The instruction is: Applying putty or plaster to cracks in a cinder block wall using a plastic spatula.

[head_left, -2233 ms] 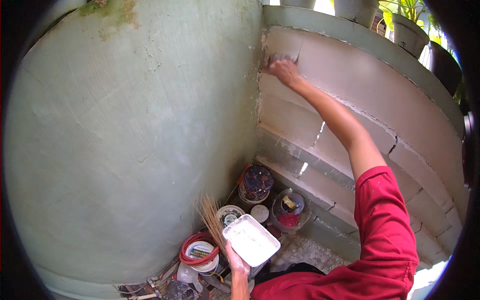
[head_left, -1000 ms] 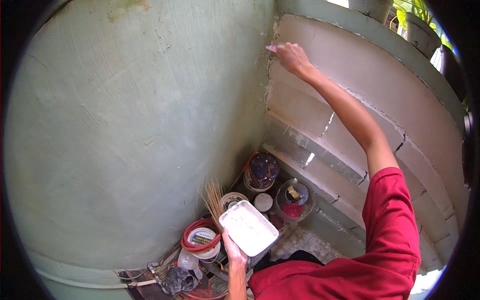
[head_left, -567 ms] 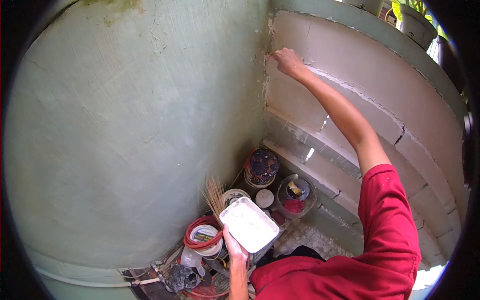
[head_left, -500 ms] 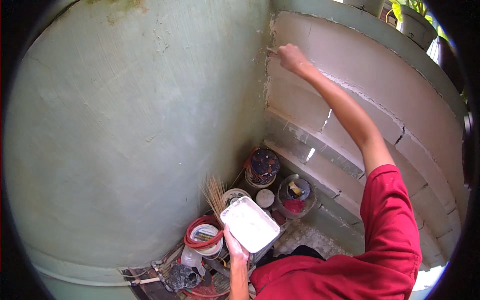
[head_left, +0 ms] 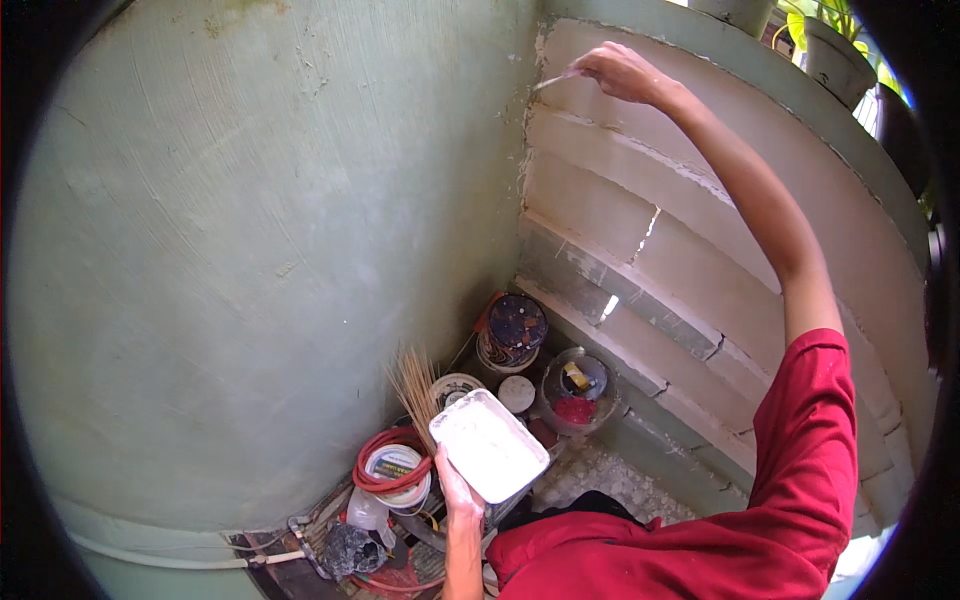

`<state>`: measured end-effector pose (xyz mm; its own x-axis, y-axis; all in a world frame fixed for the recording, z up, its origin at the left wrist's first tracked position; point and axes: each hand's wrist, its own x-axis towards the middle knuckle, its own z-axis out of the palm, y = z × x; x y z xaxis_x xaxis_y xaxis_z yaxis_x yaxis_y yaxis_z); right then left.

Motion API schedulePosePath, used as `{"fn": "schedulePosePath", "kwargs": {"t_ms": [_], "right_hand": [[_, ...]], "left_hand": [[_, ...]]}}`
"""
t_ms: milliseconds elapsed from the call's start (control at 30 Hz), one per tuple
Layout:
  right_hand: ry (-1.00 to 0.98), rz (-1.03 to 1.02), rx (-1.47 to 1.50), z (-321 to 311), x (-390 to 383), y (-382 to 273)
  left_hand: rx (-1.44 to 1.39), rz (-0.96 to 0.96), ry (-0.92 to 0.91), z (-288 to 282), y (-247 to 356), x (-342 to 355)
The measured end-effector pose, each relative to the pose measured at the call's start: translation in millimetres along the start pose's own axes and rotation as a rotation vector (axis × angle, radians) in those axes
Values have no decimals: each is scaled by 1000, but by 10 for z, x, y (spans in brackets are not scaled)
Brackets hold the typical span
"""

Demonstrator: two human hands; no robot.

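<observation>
My left hand (head_left: pixel 457 488) grips a white rectangular tray (head_left: pixel 489 446) holding white paste, low in the view. My right hand (head_left: pixel 622 75), at the end of my outstretched arm, has its fingers closed on a thin pale flat tool (head_left: pixel 550 82), its tip beside the upper inside corner where the pale green wall (head_left: pixel 250 250) meets the curved wall of stepped, cream-coated blocks (head_left: pixel 720 170). Rough white seams and cracks run between the blocks. Whether the tip touches the wall, I cannot tell.
Below the tray and beside it are paint-stained buckets (head_left: pixel 516 325), a clear tub (head_left: pixel 555 400) with rags, a bundle of sticks (head_left: pixel 410 385), a red hose coil (head_left: pixel 380 440) and plastic bags (head_left: pixel 350 548). A white pipe (head_left: pixel 170 558) runs along the left wall. Potted plants (head_left: pixel 835 65) line the upper ledge.
My right hand has lifted and shifted right, the tool now angled down toward the corner. My left hand and the tray have shifted slightly up and left in the picture.
</observation>
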<state>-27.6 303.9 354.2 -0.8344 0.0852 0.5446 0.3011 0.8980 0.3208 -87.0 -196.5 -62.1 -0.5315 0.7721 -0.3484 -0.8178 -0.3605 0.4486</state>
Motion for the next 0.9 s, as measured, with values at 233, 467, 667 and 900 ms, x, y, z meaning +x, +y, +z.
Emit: {"fn": "schedulePosePath", "kwargs": {"t_ms": [233,467,667,900], "right_hand": [[-194,-383,-344,-269,333,-194],[-451,-554,-221,159,462,353],[-514,-653,-118,117,581,346],[-477,-620,-467,156,496,340]], "left_hand": [[37,11,61,116,-80,-48],[10,27,97,254,-182,-78],[9,2,122,463,-224,-26],[-13,-11,93,642,-330,158]]}}
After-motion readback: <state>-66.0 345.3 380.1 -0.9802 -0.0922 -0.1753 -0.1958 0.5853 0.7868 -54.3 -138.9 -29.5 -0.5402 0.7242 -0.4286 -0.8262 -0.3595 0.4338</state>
